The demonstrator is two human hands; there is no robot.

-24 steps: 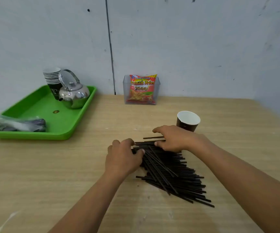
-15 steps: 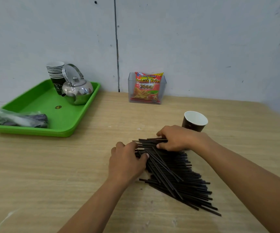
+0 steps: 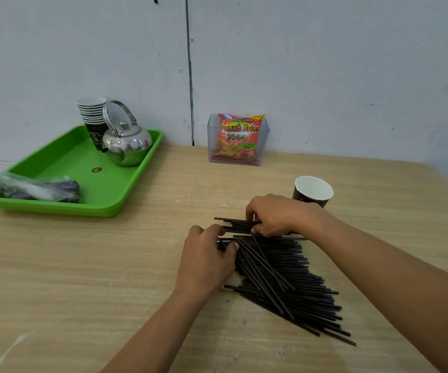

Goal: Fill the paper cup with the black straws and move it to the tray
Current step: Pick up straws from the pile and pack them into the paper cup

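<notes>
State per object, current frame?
paper cup: upright on table, empty
black straws: loose pile on table
left hand: on pile, gathering
right hand: on pile's far end
tray: on table
kettle: lid on
snack bag: upright in clear holder

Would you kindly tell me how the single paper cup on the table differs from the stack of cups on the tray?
The single brown paper cup stands alone on the wooden table; the stacked paper cups sit nested on the green plastic tray, beside a steel kettle. Both are upright, dark outside, white inside.

Kettle (image 3: 127, 145), cup stack (image 3: 92, 114), snack packet (image 3: 238, 138)
</notes>
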